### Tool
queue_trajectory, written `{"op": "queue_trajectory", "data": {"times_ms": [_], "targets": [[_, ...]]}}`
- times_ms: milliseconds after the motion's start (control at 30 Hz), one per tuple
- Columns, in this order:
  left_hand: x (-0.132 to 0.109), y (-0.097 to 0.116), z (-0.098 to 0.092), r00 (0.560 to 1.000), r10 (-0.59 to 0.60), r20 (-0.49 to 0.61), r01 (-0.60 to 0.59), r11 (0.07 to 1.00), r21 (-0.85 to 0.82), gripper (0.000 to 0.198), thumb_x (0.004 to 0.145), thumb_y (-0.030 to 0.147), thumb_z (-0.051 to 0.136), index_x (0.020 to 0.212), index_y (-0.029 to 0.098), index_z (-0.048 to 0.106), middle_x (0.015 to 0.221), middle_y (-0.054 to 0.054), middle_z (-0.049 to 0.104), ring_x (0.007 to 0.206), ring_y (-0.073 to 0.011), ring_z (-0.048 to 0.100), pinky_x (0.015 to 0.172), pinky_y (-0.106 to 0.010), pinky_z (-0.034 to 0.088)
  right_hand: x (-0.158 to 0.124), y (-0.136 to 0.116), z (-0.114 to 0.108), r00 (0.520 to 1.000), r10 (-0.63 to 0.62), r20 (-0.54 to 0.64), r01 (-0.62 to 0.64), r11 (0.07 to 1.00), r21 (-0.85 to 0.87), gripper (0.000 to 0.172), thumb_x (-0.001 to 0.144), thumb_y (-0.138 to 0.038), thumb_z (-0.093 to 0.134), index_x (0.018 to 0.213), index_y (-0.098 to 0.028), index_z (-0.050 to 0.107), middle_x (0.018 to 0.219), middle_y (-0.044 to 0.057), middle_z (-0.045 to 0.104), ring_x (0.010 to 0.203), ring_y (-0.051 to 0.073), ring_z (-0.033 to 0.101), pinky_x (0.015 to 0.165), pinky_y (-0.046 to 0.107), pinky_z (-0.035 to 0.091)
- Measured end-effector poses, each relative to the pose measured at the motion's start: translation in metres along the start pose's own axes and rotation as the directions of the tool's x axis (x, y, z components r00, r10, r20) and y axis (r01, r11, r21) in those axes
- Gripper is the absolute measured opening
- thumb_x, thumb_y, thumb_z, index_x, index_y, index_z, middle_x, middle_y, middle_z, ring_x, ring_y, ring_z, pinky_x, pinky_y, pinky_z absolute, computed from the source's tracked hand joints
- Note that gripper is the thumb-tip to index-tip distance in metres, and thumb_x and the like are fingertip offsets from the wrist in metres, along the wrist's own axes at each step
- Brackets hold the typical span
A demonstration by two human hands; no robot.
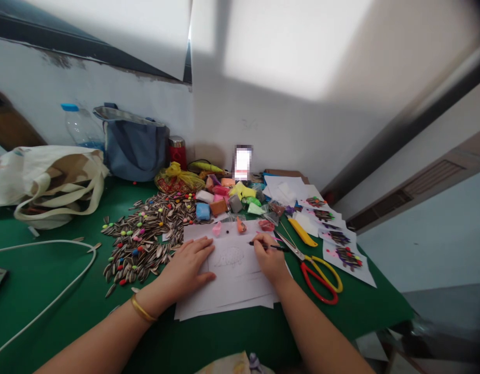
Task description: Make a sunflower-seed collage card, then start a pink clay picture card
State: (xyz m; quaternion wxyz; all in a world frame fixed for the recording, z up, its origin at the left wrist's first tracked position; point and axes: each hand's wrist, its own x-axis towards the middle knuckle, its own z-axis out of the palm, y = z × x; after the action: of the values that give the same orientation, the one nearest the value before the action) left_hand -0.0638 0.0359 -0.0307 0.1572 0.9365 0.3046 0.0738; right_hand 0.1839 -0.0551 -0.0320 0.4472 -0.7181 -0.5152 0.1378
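The step in hand looks like pen work on a drawing: on the green table (380, 304), toward the middle of its near edge, lies a white sheet (240, 291) over other paper, bearing a faint, rounded animal-like outline (231, 257). The left hand (193, 262) is spread flat on the sheet's left side, thumb apart from the fingers, gripping nothing. The right hand (269, 254) is curled around a black pen (279, 248) at the sheet's right side, beside the drawing's upper right; whether the tip meets the paper is too small to tell. The next stroke, I judge, calls for bringing the tip onto the outline while the left palm keeps the sheet from sliding. Scissors (301, 255) lie just beyond the right hand, decorated sheets (346, 257) line the table's right edge, and striped seeds (150, 239) spread left of the paper, close enough to the left hand to be brushed under it.
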Motion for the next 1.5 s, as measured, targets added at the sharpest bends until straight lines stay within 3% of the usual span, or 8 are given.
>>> {"op": "queue_trajectory", "data": {"times_ms": [167, 367, 500, 700, 967, 1267, 1400, 1500], "targets": [[-0.002, 0.000, 0.000, 1.000, 0.003, -0.015, -0.003, 1.000, 0.000, 0.066, 0.079, 0.041, 0.068, 0.139, 0.020, 0.051, 0.151, -0.011, 0.044, 0.139, -0.0313, 0.040, 0.117, -0.051, 0.027, 0.013, 0.013, -0.014, 0.998, -0.054, -0.043, 0.054, 0.998, -0.010, 0.025, 0.083, -0.030, 0.051, 0.100, -0.018, 0.066, 0.101, 0.008, 0.069, 0.094, 0.023, 0.062, 0.085, 0.034, 0.046], [-0.002, 0.001, -0.001, 1.000, -0.005, -0.008, 0.005, 1.000, 0.008, 0.067, 0.079, 0.040, 0.067, 0.140, 0.019, 0.050, 0.152, -0.011, 0.043, 0.140, -0.0313, 0.038, 0.118, -0.051, 0.027, 0.010, 0.014, -0.011, 0.999, 0.051, 0.011, -0.052, 0.996, 0.069, 0.017, 0.078, -0.028, 0.049, 0.069, -0.019, 0.061, 0.065, 0.001, 0.062, 0.064, 0.018, 0.057, 0.061, 0.028, 0.044], [-0.002, 0.000, 0.000, 1.000, -0.005, -0.003, 0.005, 1.000, 0.022, 0.068, 0.079, 0.042, 0.067, 0.140, 0.019, 0.050, 0.152, -0.011, 0.042, 0.140, -0.0306, 0.038, 0.118, -0.050, 0.027, 0.006, 0.010, -0.007, 0.997, 0.012, 0.071, -0.013, 1.000, 0.017, 0.018, 0.076, -0.026, 0.047, 0.065, -0.020, 0.060, 0.063, 0.000, 0.061, 0.065, 0.017, 0.057, 0.061, 0.026, 0.041], [-0.003, 0.000, 0.000, 1.000, 0.004, -0.018, -0.004, 1.000, 0.017, 0.065, 0.080, 0.041, 0.066, 0.140, 0.019, 0.050, 0.152, -0.012, 0.042, 0.140, -0.0313, 0.039, 0.117, -0.050, 0.028, 0.008, 0.012, -0.005, 0.999, 0.031, 0.038, -0.032, 0.999, 0.025, 0.021, 0.081, -0.031, 0.048, 0.065, -0.020, 0.058, 0.063, -0.001, 0.059, 0.066, 0.018, 0.056, 0.061, 0.026, 0.041], [-0.003, 0.001, 0.000, 0.999, 0.007, -0.048, -0.007, 1.000, 0.000, 0.062, 0.081, 0.040, 0.064, 0.138, 0.020, 0.052, 0.151, -0.012, 0.044, 0.139, -0.0322, 0.040, 0.117, -0.050, 0.029, 0.004, 0.005, -0.003, 0.995, -0.042, 0.092, 0.037, 0.997, 0.061, 0.018, 0.085, -0.033, 0.051, 0.079, -0.021, 0.063, 0.072, 0.000, 0.062, 0.070, 0.018, 0.058, 0.066, 0.027, 0.046], [-0.003, 0.003, -0.001, 1.000, 0.003, -0.025, -0.003, 1.000, 0.025, 0.062, 0.082, 0.040, 0.064, 0.139, 0.020, 0.051, 0.151, -0.011, 0.043, 0.139, -0.0317, 0.039, 0.117, -0.050, 0.028, -0.005, -0.016, -0.002, 0.970, -0.021, 0.243, -0.032, 0.977, 0.209, 0.022, 0.084, -0.029, 0.055, 0.099, -0.021, 0.069, 0.092, 0.004, 0.071, 0.083, 0.019, 0.065, 0.074, 0.028, 0.051], [-0.003, 0.002, 0.000, 1.000, 0.002, -0.031, -0.001, 1.000, 0.005, 0.062, 0.082, 0.041, 0.064, 0.139, 0.020, 0.051, 0.151, -0.011, 0.044, 0.139, -0.0313, 0.039, 0.117, -0.050, 0.027, -0.005, -0.012, 0.000, 0.981, -0.028, 0.192, -0.006, 0.985, 0.173, 0.023, 0.086, -0.031, 0.052, 0.098, -0.020, 0.068, 0.081, 0.002, 0.069, 0.070, 0.018, 0.063, 0.064, 0.027, 0.050], [-0.003, 0.001, 0.000, 0.999, 0.006, -0.033, -0.006, 1.000, 0.000, 0.061, 0.082, 0.041, 0.063, 0.138, 0.020, 0.051, 0.151, -0.011, 0.045, 0.139, -0.0315, 0.040, 0.117, -0.050, 0.027, 0.000, -0.005, -0.006, 0.993, -0.105, 0.061, 0.099, 0.991, 0.089, 0.025, 0.090, -0.033, 0.050, 0.101, -0.021, 0.068, 0.091, 0.005, 0.070, 0.082, 0.021, 0.064, 0.075, 0.032, 0.051]]}}
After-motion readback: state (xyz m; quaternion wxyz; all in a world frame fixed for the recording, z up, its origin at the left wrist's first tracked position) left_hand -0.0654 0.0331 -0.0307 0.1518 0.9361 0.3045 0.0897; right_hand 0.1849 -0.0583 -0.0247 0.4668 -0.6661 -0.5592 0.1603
